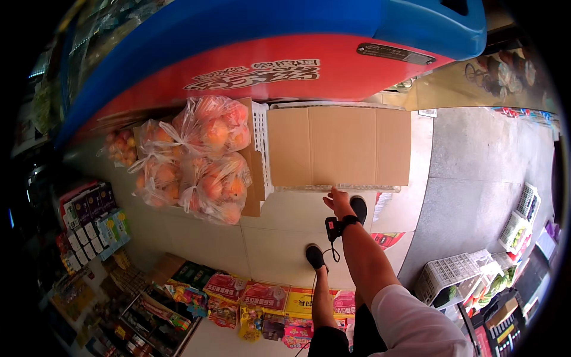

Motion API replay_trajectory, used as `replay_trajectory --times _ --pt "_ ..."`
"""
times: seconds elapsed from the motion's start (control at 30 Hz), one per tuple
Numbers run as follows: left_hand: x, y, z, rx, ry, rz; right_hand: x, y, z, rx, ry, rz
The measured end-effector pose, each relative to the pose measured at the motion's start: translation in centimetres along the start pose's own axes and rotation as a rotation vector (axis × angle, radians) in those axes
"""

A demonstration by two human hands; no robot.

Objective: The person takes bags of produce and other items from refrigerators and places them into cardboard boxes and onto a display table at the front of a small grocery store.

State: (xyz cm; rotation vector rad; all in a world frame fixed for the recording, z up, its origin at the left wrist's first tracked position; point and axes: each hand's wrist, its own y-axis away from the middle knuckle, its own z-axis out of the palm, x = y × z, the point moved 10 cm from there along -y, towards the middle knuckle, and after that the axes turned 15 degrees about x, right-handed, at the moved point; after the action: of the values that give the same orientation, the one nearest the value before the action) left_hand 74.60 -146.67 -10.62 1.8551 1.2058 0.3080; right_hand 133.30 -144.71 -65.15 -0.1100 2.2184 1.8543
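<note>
My right hand (339,203) is at the near edge of a flat brown cardboard sheet (343,147). Its fingers look slightly bent and apart, with nothing visible held in them; contact with the edge is hard to make out. Two creases run across the sheet, and a pale rim shows beneath its near edge. A black strap with a small device (340,226) is around my right wrist, with a cable hanging from it. Left of the cardboard, clear plastic bags of orange-red round fruit (215,132) sit beside a white slatted crate (260,143). My left hand is out of the picture.
A red and blue chest-like cabinet (333,68) stands along the far side. Behind my feet are colourful packaged goods (262,297). White plastic crates (446,276) with produce stand to the right, and stacked cartons (89,226) to the left.
</note>
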Motion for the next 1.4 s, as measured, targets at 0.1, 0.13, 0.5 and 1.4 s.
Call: replay_trajectory --times 0.1,0.13,0.5,1.4 --pt "0.9 1.1 0.4 -0.058 -0.002 0.024 -0.5 1.8 -4.9 0.01 0.171 -0.025" --pt "0.5 2.2 -0.3 -0.058 -0.006 0.02 0.4 4.4 -6.7 0.016 0.216 -0.046" --pt "8.1 7.3 -7.4 -0.146 0.193 0.305 -2.0 31.1 -13.9 -0.089 0.395 -0.059" --pt "17.2 -14.8 -46.7 -0.212 0.837 0.558 16.1 72.8 20.3 -0.385 0.869 -0.575"
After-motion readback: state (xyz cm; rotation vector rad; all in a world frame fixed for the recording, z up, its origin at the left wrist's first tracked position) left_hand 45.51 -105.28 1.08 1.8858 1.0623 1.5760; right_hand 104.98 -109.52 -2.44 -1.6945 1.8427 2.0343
